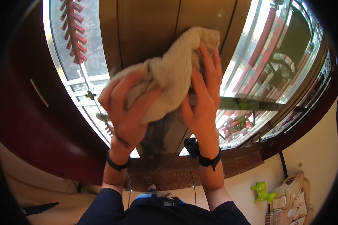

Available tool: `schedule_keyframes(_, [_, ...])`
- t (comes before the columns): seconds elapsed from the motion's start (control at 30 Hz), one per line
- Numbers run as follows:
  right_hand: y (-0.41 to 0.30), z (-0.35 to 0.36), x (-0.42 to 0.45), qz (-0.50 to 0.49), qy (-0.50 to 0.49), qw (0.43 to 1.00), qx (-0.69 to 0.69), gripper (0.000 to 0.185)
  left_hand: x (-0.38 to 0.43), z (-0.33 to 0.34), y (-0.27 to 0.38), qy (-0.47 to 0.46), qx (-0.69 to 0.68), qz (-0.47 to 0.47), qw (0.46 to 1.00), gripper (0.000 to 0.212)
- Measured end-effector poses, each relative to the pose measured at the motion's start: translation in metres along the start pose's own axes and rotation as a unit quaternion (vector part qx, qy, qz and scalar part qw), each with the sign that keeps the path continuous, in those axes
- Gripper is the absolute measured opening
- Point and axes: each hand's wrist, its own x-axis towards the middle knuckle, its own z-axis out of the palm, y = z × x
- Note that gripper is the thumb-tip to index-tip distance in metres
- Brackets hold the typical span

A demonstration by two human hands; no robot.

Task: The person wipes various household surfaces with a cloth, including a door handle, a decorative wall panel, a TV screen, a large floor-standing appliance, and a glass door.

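A bunched cream cloth (171,76) lies against a glossy brown panel (146,28) with dark vertical seams. My left hand (129,109) presses over the cloth's lower left end, its fingers spread and bent into the folds. Along the right side of the cloth, my right hand (202,95) grips it, with fingertips near the upper end. Part of the cloth under both hands is hidden. A black band (118,163) circles my left wrist. On my right wrist sits another black strap (209,161) with a dark block on it.
Glass panes flank the panel; a red firecracker-shaped decoration (73,31) hangs at the left one. A dark red frame (25,112) curves around at the left. A reddish-brown sill (169,174) runs below. Behind, a green toy animal (262,192) lies beside a beige armchair (290,191).
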Motion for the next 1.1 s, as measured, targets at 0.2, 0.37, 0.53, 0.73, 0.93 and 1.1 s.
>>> schedule_keyframes(0.2, [0.012,0.062,-0.059,0.038,0.043,0.998,-0.019,0.04,-0.084,0.052,-0.018,-0.091,-0.084,-0.086,0.989,0.017])
schedule_keyframes(0.37, [0.004,0.074,-0.203,0.078,-0.113,0.988,-0.073,0.039,-0.202,0.043,0.008,-0.162,-0.128,-0.193,0.959,0.027])
schedule_keyframes(0.53, [-0.009,0.076,-0.306,0.119,-0.218,0.966,-0.065,0.048,-0.271,0.031,0.025,-0.286,-0.138,-0.206,0.926,0.038])
schedule_keyframes(0.73, [-0.034,0.071,-0.307,0.171,-0.338,0.926,-0.014,0.056,-0.282,0.002,0.013,-0.312,-0.139,-0.211,0.916,0.048])
schedule_keyframes(0.93, [0.036,0.051,-0.209,-0.004,-0.221,0.971,-0.092,0.046,-0.188,0.032,0.007,-0.102,-0.186,-0.133,0.968,0.041])
schedule_keyframes(1.1, [0.061,0.017,-0.095,0.048,0.054,0.994,-0.079,0.044,-0.095,0.038,-0.006,-0.081,-0.161,-0.093,0.979,0.035])
